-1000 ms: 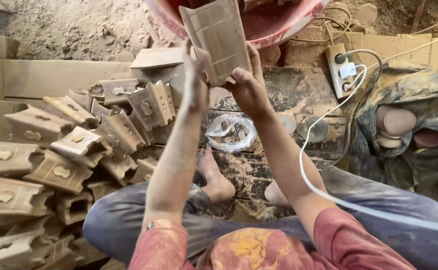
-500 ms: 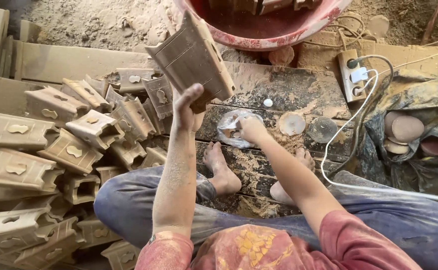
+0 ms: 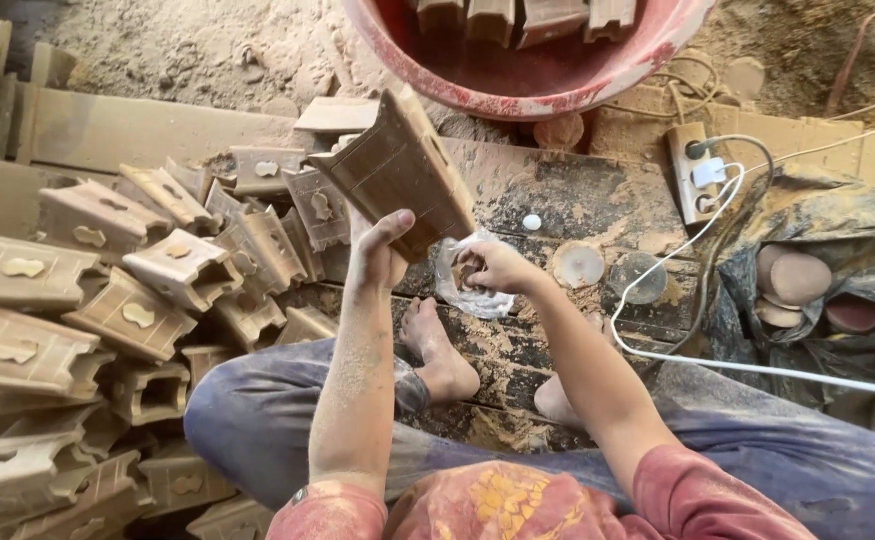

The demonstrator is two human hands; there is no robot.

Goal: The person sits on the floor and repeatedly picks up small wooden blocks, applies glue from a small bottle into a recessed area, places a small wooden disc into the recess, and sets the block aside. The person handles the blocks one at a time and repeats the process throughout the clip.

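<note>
Carved wooden block [image 3: 397,170], brown, with a grooved face, is held up tilted in the left hand [image 3: 375,255], at chest height above the legs. That grip is closed on the block's lower edge, thumb over the front, fingers behind. Right hand [image 3: 492,268] is just right of the left grip, not touching the block; its fingers are pinched into a crumpled clear plastic bag [image 3: 472,280] (contents hard to make out, something small and brown). So the right grip is closed on the bag.

Below both grips: a dark, dusty wooden board [image 3: 557,200] serving as the work surface, and the person's bare foot [image 3: 437,350] resting on it. Right of the right grip lie two round discs [image 3: 579,265] and a small white cap [image 3: 531,222]. Further right, a power strip [image 3: 692,170] with a white cable [image 3: 717,360] running across the knee.

Left of the left grip: a big heap of similar carved wooden pieces [image 3: 127,290], piled loosely. Above the grips, a red basin [image 3: 517,85] holds more wooden pieces. Sawdust covers the ground.
</note>
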